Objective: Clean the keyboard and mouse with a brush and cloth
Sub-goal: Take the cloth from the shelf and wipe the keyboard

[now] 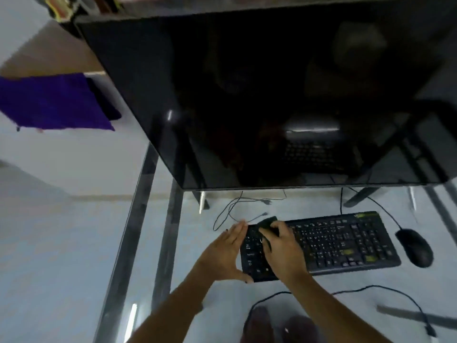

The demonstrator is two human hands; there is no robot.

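Head view: two hands at the left end of a black keyboard on a glass desk.

Left hand (228, 251): flat, fingers straight and together, its grip holding nothing; fingertips at the far left corner of the keyboard (321, 243), thumb at its near left corner, palm against its left edge. Right hand (280, 248): fingers curled, grip closed on a dark cloth (267, 225), pressing it onto the keyboard's left keys. Keyboard: black, pale legends, several yellow-green keys toward its right end, lying flat on the desk (222, 300). Mouse (415, 247): black, corded, just right of the keyboard. Dark monitor (259, 100): behind and above the keyboard. Loose cables (235, 209): behind the keyboard's left end.
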